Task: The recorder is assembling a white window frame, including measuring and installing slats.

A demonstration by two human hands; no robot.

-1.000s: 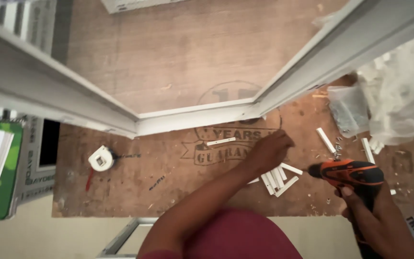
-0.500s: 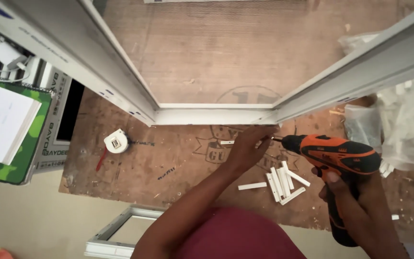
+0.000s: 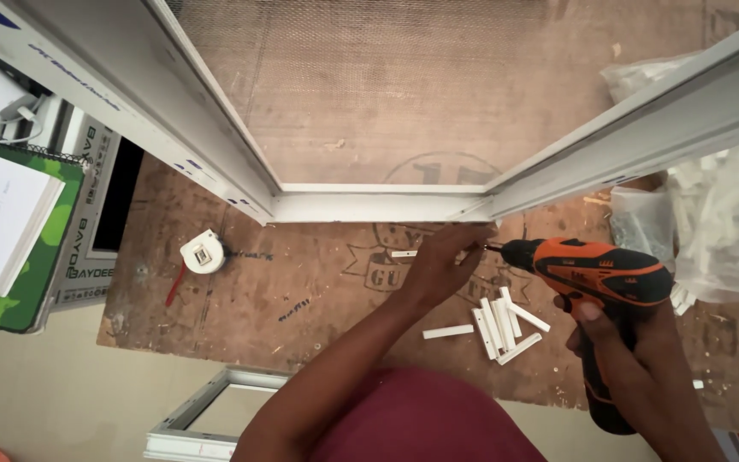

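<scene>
Right hand (image 3: 613,329) wrapped around orange cordless drill (image 3: 596,274), bit aimed at white frame (image 3: 378,205) corner on the table (image 3: 301,291). Left hand (image 3: 446,257) fingers pinched at the bit tip. White strips (image 3: 498,325) lie just below.

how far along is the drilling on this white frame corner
Done: the white frame lies on the plywood board, its corner pieces meeting. In hand: the right hand grips the orange drill, tip aimed at the left hand just below the corner. Left: the bit is short of the frame; loose white strips lie unused.
</scene>
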